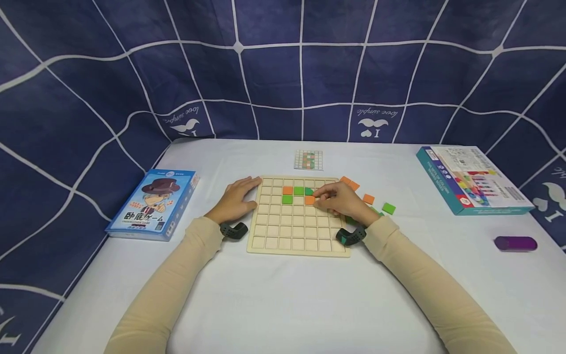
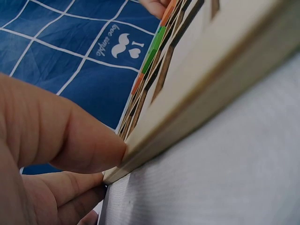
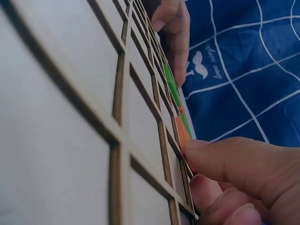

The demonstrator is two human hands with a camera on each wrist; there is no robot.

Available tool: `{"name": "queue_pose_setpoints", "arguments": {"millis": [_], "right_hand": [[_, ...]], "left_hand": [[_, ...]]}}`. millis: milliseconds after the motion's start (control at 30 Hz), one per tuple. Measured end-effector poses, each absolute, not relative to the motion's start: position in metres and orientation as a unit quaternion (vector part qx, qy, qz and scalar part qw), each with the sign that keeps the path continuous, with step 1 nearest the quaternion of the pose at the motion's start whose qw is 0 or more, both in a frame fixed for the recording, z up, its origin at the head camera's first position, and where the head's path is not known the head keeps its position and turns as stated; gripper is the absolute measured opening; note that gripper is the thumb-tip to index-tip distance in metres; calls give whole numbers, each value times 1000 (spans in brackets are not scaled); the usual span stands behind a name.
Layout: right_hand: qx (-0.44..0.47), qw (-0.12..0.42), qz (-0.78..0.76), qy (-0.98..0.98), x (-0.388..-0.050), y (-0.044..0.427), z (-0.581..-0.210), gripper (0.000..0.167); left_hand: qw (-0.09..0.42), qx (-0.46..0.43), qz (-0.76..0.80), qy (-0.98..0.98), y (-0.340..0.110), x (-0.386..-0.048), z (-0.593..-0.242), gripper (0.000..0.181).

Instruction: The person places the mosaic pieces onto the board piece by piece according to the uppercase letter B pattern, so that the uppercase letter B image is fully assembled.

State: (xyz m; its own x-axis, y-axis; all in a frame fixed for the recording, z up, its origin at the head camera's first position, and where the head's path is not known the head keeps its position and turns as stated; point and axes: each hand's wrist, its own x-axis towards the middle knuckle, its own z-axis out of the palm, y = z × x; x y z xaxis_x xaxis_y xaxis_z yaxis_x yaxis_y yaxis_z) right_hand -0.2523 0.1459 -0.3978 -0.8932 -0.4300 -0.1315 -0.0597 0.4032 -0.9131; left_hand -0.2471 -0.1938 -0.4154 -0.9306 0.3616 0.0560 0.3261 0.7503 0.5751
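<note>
My left hand (image 1: 235,199) rests at the upper left edge of the wooden grid board (image 1: 298,244); in the left wrist view its thumb (image 2: 96,145) touches the rim, fingers extended. My right hand (image 1: 342,200) holds an orange tile (image 1: 309,200) between thumb and finger at a second-row cell; the right wrist view shows the thumb over the end of this orange tile (image 3: 182,131). The finger partly covers a green tile (image 1: 308,191) above it. Other seated tiles are one orange (image 1: 288,190), one green (image 1: 298,191) and another green (image 1: 287,199).
Behind the board lies a patterned card (image 1: 308,160). Loose orange tiles (image 1: 368,198) and green tiles (image 1: 389,208) lie right of the board. A blue game box (image 1: 152,204) stands left; a teal-edged box (image 1: 475,181) and a purple cylinder (image 1: 515,244) are at the right.
</note>
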Motion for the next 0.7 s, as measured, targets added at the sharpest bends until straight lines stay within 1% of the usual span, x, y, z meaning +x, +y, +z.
{"name": "queue_pose_setpoints", "arguments": {"millis": [533, 700], "right_hand": [[-153, 171, -528, 818, -252, 146, -398, 29], [-149, 184, -534, 811, -254, 148, -398, 31]], "left_hand": [[28, 185, 300, 936, -195, -250, -417, 77], [29, 183, 299, 936, -194, -249, -417, 77]]}}
